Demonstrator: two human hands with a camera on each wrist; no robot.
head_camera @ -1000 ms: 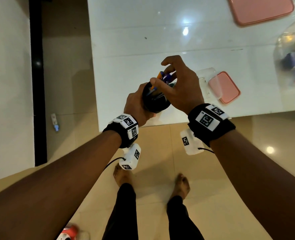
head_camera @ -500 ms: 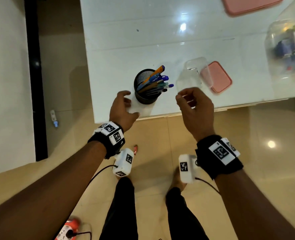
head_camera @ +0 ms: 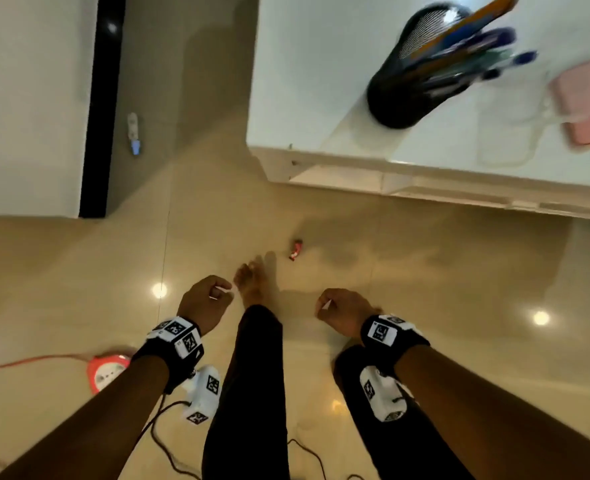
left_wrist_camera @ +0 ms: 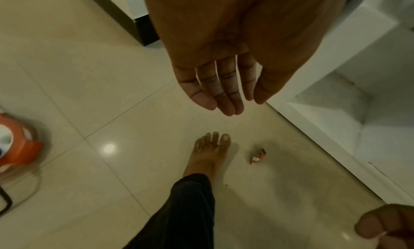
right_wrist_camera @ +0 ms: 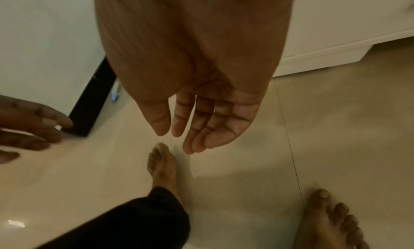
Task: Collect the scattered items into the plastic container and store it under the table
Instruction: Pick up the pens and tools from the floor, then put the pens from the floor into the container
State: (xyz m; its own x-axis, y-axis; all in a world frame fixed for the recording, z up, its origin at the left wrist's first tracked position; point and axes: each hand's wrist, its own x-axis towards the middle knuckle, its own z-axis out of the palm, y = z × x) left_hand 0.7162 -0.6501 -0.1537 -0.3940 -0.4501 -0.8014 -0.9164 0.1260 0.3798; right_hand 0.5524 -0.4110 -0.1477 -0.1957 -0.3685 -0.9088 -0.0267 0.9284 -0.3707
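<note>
Hanging empty over the floor, the left hand (head_camera: 203, 303) and right hand (head_camera: 342, 311) have left the pen holder (head_camera: 404, 88) on the table (head_camera: 321, 64); fingers relaxed, close together; red scrap (head_camera: 295, 249) near the foot (likely next); plastic container unseen.

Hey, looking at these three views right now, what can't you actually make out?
- Big plastic container: out of all views.
- Pens in the black mesh holder, head view: motion-blurred, uncountable.
- Pink lid: cut off by the right edge, blurred.
- Red scrap on the floor: too small to identify.
- Space under the table: hidden by the tabletop.
</note>
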